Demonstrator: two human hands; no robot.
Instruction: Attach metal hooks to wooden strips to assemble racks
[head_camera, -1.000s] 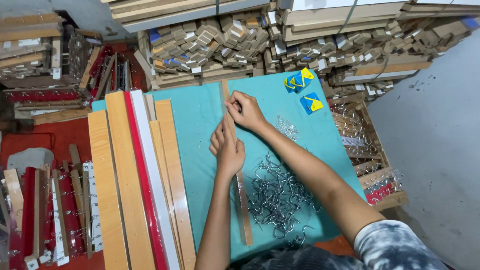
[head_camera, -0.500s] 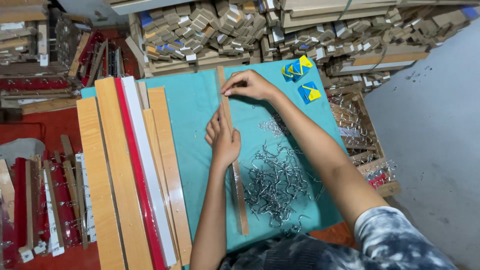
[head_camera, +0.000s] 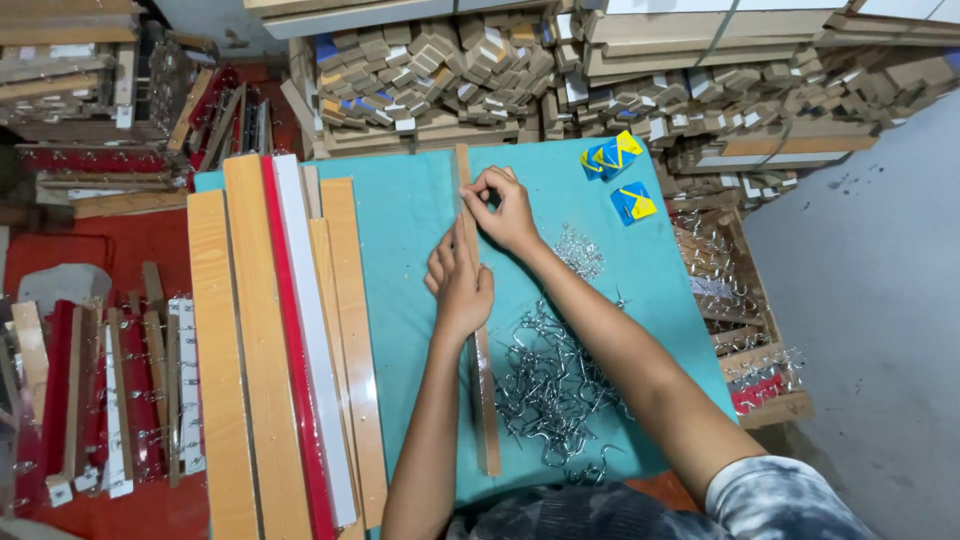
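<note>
Hands meet on a narrow wooden strip (head_camera: 484, 400) lying lengthwise down the middle of the teal worktop (head_camera: 400, 230). The left hand (head_camera: 462, 285) lies flat on the strip, fingers straight and together, pressing it down and gripping nothing. The right hand (head_camera: 503, 205) sits just beyond it toward the strip's far end, fingers narrowed into a pinch at the strip's edge; what they pinch, if anything, is too small to tell. Doing this well seems to call for steady downward weight from the flat hand so the strip cannot slide or twist, while the pinching hand works close to that hold. A loose heap of metal hooks (head_camera: 555, 385) lies on the worktop just right of the strip, within reach of the right forearm. Wider boards (head_camera: 290, 340), tan, red and white, lie side by side to the left. Beyond the worktop's right edge, a wooden crate (head_camera: 760, 385) holds hooked strips, partly hidden. Two blue-and-yellow packets (head_camera: 622, 180) lie near the far right corner.
</note>
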